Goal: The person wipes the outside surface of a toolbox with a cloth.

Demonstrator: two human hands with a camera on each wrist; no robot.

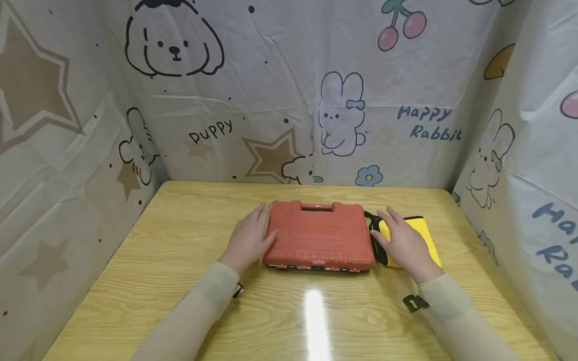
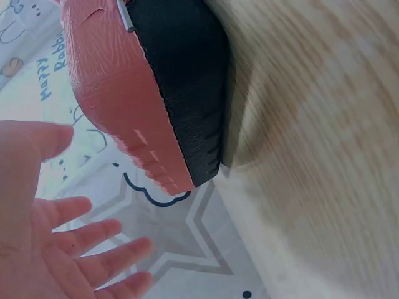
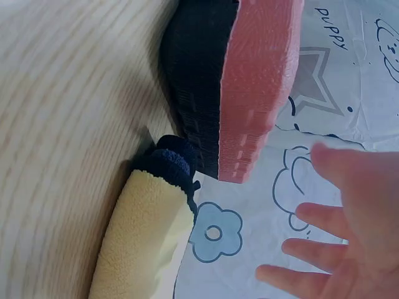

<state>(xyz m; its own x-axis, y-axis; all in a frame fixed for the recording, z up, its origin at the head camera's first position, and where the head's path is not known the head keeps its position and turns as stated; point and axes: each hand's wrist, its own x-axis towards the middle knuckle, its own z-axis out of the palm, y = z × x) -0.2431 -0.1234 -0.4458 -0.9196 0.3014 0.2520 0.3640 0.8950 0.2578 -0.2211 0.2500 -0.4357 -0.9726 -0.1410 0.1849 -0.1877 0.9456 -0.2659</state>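
A red hard plastic carrying case (image 1: 318, 235) lies flat on the wooden table, its handle toward the back wall and its latches toward the front. The left wrist view shows the black lower half (image 2: 187, 81) of the case. My left hand (image 1: 247, 239) is at the case's left side with fingers spread, thumb overlapping the edge in the head view. On the other side, my right hand (image 1: 404, 243) hovers with spread fingers over a folded yellow cloth (image 1: 426, 233) with black trim. That cloth looks fleecy in the right wrist view and lies close beside the case.
Pale printed sheeting (image 1: 271, 60) with cartoon animals and stars hangs behind the table (image 1: 189, 220) and along both sides. A bright light reflection falls on the wood in front of the case. Each wrist wears a dark strap.
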